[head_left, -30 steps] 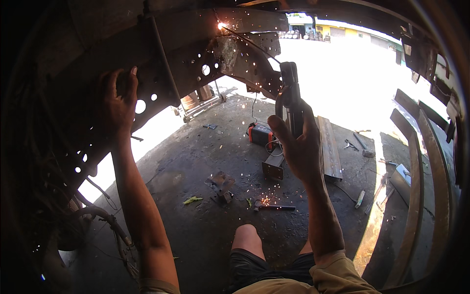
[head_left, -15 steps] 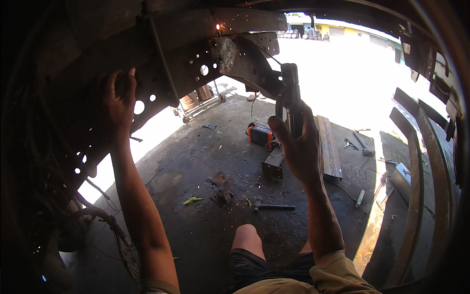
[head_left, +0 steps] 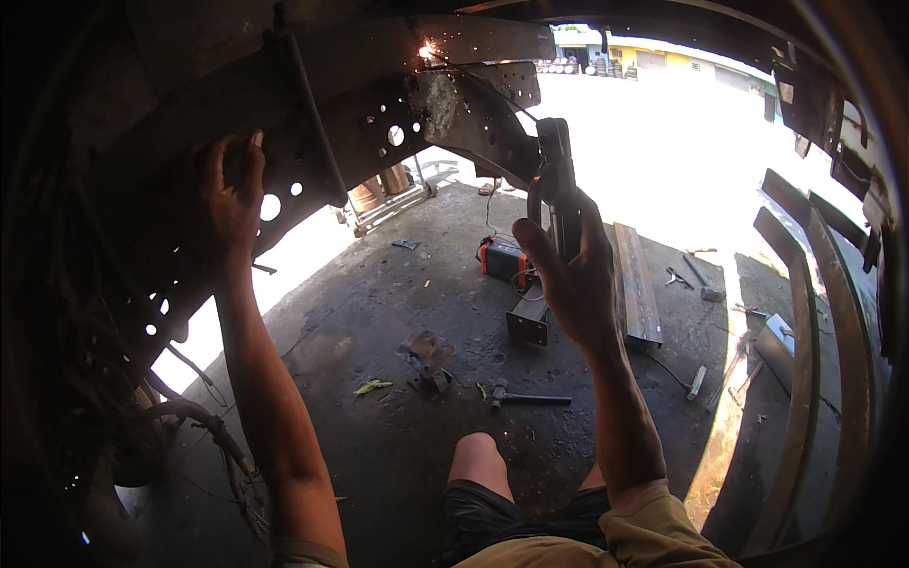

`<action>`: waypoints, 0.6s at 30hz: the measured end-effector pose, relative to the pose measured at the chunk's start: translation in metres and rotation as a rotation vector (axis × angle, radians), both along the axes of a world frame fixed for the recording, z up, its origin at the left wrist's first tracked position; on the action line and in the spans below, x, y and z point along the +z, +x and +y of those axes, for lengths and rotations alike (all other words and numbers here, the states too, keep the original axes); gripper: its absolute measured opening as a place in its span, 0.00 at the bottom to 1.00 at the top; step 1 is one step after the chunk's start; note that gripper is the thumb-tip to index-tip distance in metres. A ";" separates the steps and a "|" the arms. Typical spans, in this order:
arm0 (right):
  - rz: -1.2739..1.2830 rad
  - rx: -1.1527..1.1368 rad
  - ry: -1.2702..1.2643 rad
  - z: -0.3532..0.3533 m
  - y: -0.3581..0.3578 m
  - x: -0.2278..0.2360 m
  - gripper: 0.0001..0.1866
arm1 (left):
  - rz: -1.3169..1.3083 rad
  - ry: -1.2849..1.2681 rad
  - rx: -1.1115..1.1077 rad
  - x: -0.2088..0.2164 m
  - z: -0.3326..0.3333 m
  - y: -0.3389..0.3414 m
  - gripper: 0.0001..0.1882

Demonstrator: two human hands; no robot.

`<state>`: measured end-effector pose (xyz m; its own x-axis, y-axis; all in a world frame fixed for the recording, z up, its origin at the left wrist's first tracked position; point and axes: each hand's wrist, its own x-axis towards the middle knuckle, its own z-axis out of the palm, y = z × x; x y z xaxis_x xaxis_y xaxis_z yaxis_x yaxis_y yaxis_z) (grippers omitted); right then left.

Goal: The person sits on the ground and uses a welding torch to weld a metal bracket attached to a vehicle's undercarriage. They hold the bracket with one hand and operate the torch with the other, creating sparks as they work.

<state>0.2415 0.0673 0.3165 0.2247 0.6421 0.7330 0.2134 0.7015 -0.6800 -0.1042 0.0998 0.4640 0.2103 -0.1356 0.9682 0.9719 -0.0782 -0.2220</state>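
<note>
My right hand (head_left: 576, 275) is closed around a black welding electrode holder (head_left: 557, 166). From its head a thin electrode (head_left: 492, 87) slants up and left to a bright sparking arc (head_left: 426, 51). The arc burns at the seam between an upper steel beam (head_left: 369, 57) and a perforated plate (head_left: 360, 128) below it. Left of there, my left hand (head_left: 232, 194) is raised against the dark perforated steel, fingers apart and thumb upward; shadow hides part of its fingers. A metal rod (head_left: 314, 118) runs down the beam between my hand and the arc.
On the floor are a black-and-red welding machine (head_left: 505, 258), a box-section steel piece (head_left: 527, 322), a hammer (head_left: 530, 399), a rusty metal piece (head_left: 428, 355) and a long steel channel (head_left: 636, 284). Curved steel bars (head_left: 800, 379) stand at right. Cables and hoses (head_left: 204, 426) hang at lower left.
The arc has grown brighter, with more sparks around it. My right hand and the electrode holder have shifted slightly left and up. My left hand has stayed in place.
</note>
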 end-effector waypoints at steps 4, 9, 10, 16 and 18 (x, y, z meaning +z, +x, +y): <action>0.024 0.015 -0.050 -0.006 -0.001 0.004 0.41 | -0.008 0.000 -0.006 -0.001 -0.001 -0.001 0.17; 0.016 0.003 -0.011 -0.005 -0.001 0.005 0.41 | -0.016 -0.007 -0.003 -0.001 0.000 0.001 0.18; 0.014 0.001 -0.022 -0.005 -0.001 0.005 0.41 | -0.016 -0.005 -0.001 -0.001 -0.001 0.001 0.18; 0.029 0.006 -0.011 -0.001 -0.001 0.002 0.40 | 0.002 0.017 -0.002 -0.001 0.006 -0.009 0.21; 0.037 0.018 -0.007 -0.001 -0.002 0.003 0.40 | -0.015 0.016 -0.007 -0.002 0.007 -0.008 0.21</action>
<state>0.2397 0.0659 0.3194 0.2399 0.6516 0.7197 0.1759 0.6999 -0.6923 -0.1126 0.1066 0.4625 0.1950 -0.1522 0.9689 0.9745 -0.0819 -0.2090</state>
